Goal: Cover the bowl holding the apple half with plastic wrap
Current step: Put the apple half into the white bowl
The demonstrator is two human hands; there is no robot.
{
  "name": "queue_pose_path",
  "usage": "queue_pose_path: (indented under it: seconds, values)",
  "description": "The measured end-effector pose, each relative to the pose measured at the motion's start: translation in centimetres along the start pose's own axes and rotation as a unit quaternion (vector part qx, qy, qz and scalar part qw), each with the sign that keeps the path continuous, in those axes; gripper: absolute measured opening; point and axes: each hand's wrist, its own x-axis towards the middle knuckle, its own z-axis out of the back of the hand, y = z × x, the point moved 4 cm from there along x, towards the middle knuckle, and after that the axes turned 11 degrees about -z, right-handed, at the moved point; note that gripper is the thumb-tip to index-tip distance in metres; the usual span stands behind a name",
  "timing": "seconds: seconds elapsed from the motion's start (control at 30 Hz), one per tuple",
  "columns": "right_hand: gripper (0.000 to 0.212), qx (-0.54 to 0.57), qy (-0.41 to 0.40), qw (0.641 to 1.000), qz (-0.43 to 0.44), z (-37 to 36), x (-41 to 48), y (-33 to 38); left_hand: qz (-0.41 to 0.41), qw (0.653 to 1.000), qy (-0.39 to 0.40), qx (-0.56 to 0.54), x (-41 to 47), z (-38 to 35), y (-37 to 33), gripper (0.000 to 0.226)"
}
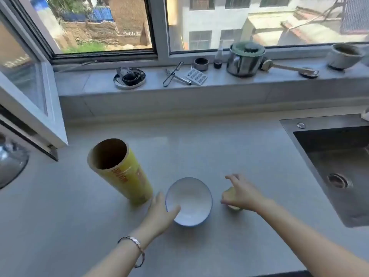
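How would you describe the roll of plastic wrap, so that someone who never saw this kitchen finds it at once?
Look at the grey counter below the window, left of the steel sink. Just left of the white bowl stands the roll of plastic wrap. It is the only tall yellow tube with red print, its open top showing a brown cardboard core.

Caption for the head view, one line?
Left hand holds the empty bowl, right hand grips the apple half beside it, plastic wrap roll upright nearby.
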Motion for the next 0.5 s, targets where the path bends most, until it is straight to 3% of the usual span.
queue_pose_path:
  seconds: [0.1,0.17,0.4,0.43,0.5]
  values:
    - [0.103,-0.006,-0.005,0.998,-0.069,-1.8,0.7,-1.6,0.025,0.986,-0.014,-0.164,0.1,-1.2,1.5,0.022]
    - [0.102,0.027,0.001,0.994,-0.104,-2.7,0.8,-2.1,0.049,0.970,-0.026,-0.237,0.3,-1.7,2.2,0.021]
    - [0.043,0.117,-0.048,0.982,-0.140,-3.5,1.7,-3.3,0.084,0.947,-0.024,-0.308,0.2,-1.8,2.6,0.024]
    - [0.045,0.130,-0.061,0.982,-0.121,-2.8,1.2,-2.6,0.083,0.947,-0.023,-0.311,0.2,-1.8,2.6,0.024]
    - [0.069,0.162,-0.085,0.981,-0.068,-1.0,-0.2,0.2,0.085,0.946,-0.022,-0.311,0.3,-1.5,2.7,0.024]
